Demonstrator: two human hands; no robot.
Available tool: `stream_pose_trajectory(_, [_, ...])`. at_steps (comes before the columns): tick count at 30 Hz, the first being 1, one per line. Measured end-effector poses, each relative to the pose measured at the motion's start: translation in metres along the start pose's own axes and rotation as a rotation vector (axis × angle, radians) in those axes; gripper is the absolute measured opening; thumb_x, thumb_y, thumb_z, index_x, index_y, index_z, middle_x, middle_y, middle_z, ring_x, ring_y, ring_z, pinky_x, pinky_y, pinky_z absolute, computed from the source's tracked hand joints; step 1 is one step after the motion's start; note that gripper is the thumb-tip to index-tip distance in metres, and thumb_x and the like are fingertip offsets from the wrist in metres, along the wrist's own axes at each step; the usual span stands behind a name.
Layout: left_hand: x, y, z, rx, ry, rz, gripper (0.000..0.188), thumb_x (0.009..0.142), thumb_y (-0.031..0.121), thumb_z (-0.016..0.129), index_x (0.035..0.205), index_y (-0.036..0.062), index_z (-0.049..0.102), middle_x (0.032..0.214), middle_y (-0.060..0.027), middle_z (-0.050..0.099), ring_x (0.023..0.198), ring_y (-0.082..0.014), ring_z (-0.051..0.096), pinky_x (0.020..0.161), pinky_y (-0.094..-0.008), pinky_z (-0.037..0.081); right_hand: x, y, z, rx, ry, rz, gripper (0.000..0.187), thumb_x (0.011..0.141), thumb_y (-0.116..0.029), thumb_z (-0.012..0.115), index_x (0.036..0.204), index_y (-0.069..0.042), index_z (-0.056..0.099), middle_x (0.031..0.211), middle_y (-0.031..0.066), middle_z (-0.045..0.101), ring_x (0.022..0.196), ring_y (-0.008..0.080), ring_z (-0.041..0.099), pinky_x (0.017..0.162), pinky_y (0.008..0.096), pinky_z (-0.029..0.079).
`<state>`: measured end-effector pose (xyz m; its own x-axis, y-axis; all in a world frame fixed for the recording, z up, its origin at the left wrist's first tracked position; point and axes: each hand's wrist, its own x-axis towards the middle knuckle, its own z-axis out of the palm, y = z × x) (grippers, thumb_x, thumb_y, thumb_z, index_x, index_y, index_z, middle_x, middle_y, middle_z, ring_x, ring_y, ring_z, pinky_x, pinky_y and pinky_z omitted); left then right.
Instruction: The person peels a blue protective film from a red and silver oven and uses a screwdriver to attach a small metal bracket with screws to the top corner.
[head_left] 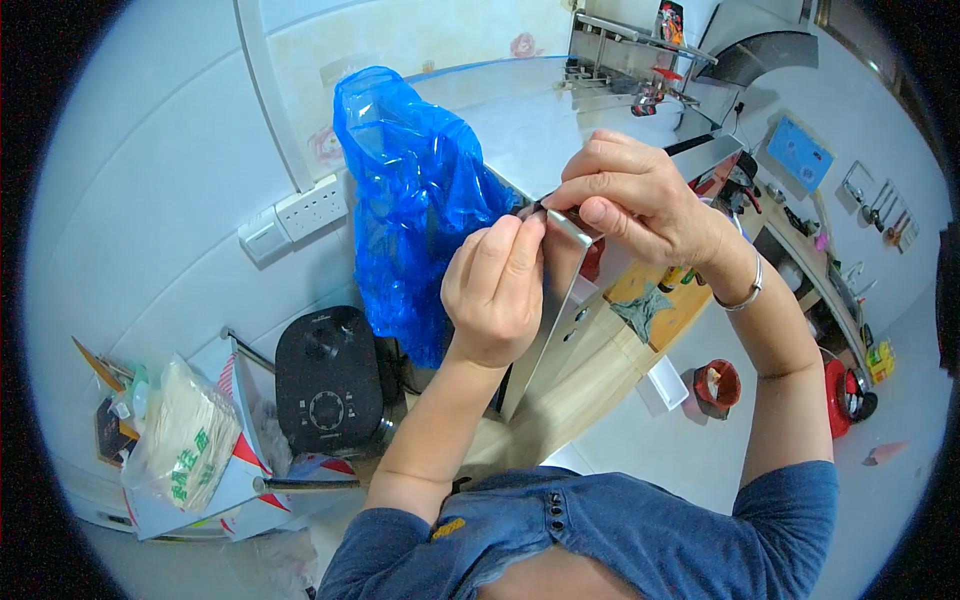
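From the head camera, I take the blue plastic bag point(408, 190) as my marker. Just to its right, the left hand point(497, 290) has its fingers curled, the tips pinching a small dark piece point(539, 206), too small for me to identify. That piece sits at the upper corner of a silver-edged panel point(558, 285), right beside the bag. Farther right of the bag, the right hand point(640, 200) leans in: one fingertip meets the same corner, the thumb looks slightly apart, and I can't tell whether it's pinching anything. A bangle point(748, 291) circles that wrist. Below the bag, there's a black appliance point(330, 380); left of it, a white power strip point(312, 212) on the wall.
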<state>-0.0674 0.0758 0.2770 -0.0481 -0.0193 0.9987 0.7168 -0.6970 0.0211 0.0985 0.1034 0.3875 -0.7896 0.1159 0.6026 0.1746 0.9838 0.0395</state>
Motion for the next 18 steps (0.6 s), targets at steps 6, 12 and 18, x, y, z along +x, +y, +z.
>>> stream_pose_trajectory(6, [0.0009,0.0008,-0.0014,-0.068,0.035,-0.069,0.022,0.071,-0.008,0.070,0.091,-0.0010,0.067,0.086,-0.0127,0.064,0.073,-0.0264,0.063,0.065,-0.0331,0.052,-0.0037,0.0004,0.0024,0.027,0.057,0.012,0.019,0.091,-0.016,0.055,0.090,-0.002,0.067,0.084,0.0101,0.062,0.076,0.0257,0.058,0.068,0.0339,0.048])
stream_pose_trajectory(12, [0.0080,0.0053,-0.0017,-0.075,0.035,-0.132,0.018,0.072,-0.007,0.071,0.088,-0.0003,0.067,0.084,-0.0128,0.063,0.073,-0.0255,0.063,0.064,-0.0321,0.052,-0.0035,-0.0027,0.0027,0.002,0.060,0.032,0.018,0.091,-0.015,0.055,0.090,-0.002,0.067,0.084,0.0099,0.062,0.077,0.0261,0.059,0.068,0.0338,0.047])
stream_pose_trajectory(18, [0.0090,0.0069,-0.0010,-0.066,0.029,-0.143,0.016,0.074,-0.006,0.071,0.088,-0.0006,0.066,0.085,-0.0128,0.063,0.074,-0.0246,0.062,0.064,-0.0310,0.052,-0.0054,-0.0020,0.0043,0.002,0.065,0.042,0.018,0.091,-0.016,0.055,0.089,-0.003,0.067,0.084,0.0098,0.062,0.077,0.0263,0.059,0.069,0.0338,0.048])
